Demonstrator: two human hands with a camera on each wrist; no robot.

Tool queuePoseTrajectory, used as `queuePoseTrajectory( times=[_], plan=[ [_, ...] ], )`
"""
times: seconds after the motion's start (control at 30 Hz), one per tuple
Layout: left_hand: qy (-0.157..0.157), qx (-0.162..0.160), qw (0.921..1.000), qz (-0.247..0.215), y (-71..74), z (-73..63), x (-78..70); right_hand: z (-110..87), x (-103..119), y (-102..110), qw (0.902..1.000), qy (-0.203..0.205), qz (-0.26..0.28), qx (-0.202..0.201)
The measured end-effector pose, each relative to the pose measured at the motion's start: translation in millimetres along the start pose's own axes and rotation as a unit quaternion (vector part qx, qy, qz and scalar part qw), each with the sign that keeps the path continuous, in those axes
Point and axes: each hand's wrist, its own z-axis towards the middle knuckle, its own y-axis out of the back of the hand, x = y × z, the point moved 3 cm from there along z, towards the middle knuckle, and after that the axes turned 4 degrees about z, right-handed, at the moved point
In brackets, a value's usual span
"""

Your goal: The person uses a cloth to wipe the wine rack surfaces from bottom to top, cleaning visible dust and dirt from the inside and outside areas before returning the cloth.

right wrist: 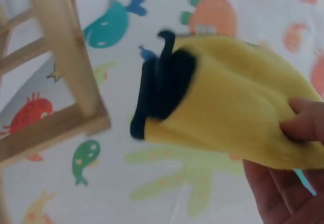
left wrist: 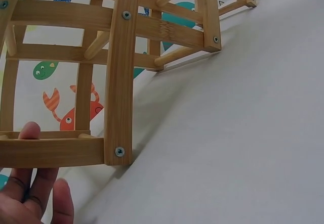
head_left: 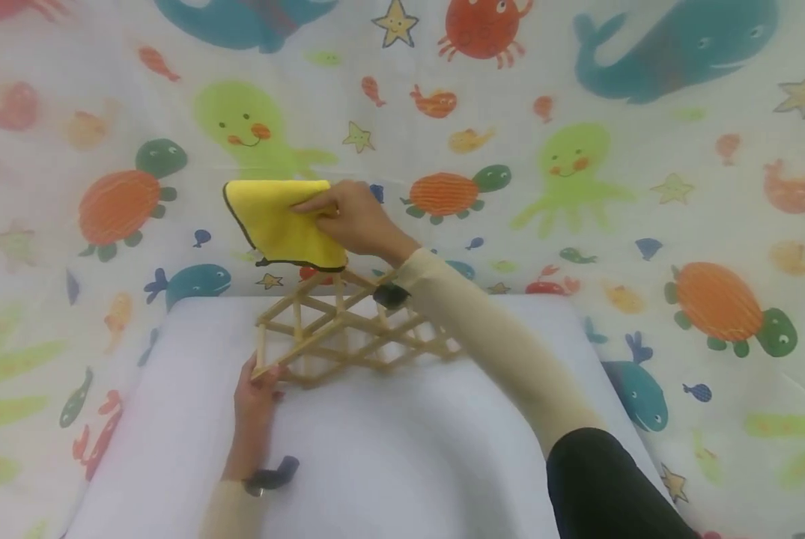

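A yellow cloth (head_left: 274, 221) with a dark edge hangs from my right hand (head_left: 362, 221), which pinches it between thumb and fingers. In the head view the cloth is above and overlaps the top of a wooden lattice rack (head_left: 341, 337). The right wrist view shows the cloth (right wrist: 228, 97) folded over, its dark trim (right wrist: 167, 82) toward the rack's slats. At the rack's near left end, my left hand (head_left: 257, 393) grips a lower bar. In the left wrist view the thumb lies over that bar (left wrist: 55, 153) and the fingers are beneath it.
The rack stands toward the back of a white-covered table (head_left: 389, 464). Behind and around the table hangs a white curtain (head_left: 402, 254) printed with sea animals. Dark bands (head_left: 270, 477) sit on the wrists.
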Motion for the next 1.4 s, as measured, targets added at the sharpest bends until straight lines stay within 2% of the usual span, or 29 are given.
queuePoseTrajectory(
  times=[0.1,0.23,0.33,0.43,0.53,0.6,0.73,0.83,0.93,1.03,1.13,1.27,1.4],
  plan=[
    [0.011,0.006,0.9998,-0.018,4.3,2.5,0.4,-25.9,-16,22,0.9948,-0.011,0.087,-0.052],
    [0.025,0.014,0.9993,-0.023,11.0,6.3,1.7,-56.6,-44,44,0.9821,-0.020,0.168,-0.084],
    [0.034,0.021,0.9992,-0.006,14.6,10.0,2.5,-74.4,-71,59,0.9667,-0.025,0.222,-0.125],
    [0.038,0.029,0.9987,0.018,15.8,13.1,3.0,-93.7,-101,72,0.9443,-0.042,0.269,-0.185],
    [0.048,0.040,0.9978,0.021,15.0,14.4,3.0,-113.7,-132,82,0.9266,-0.065,0.288,-0.232],
    [0.053,0.042,0.9976,0.017,13.9,14.8,2.5,-126.6,-151,85,0.9205,-0.084,0.287,-0.251],
    [0.056,0.044,0.9974,0.003,10.1,14.7,-0.4,-147.4,-181,84,0.9202,-0.099,0.262,-0.273],
    [0.056,0.046,0.9973,0.002,7.3,14.6,-2.0,-161.8,-198,74,0.9237,-0.126,0.256,-0.256],
    [0.056,0.047,0.9973,0.011,5.7,14.5,-2.6,-172.1,-210,56,0.9337,-0.152,0.260,-0.193],
    [0.052,0.042,0.9976,0.015,4.9,14.2,-3.1,-174.1,-216,38,0.9426,-0.153,0.272,-0.119],
    [0.049,0.037,0.9981,0.009,3.7,14.3,-3.3,-171.7,-220,27,0.9427,-0.153,0.284,-0.085],
    [0.049,0.038,0.9981,-0.004,0.6,14.9,-3.2,-175.2,-238,27,0.9361,-0.200,0.260,-0.127],
    [0.049,0.040,0.9980,-0.005,-2.1,14.9,-3.3,-192.7,-263,33,0.9240,-0.258,0.224,-0.172]
  ],
)
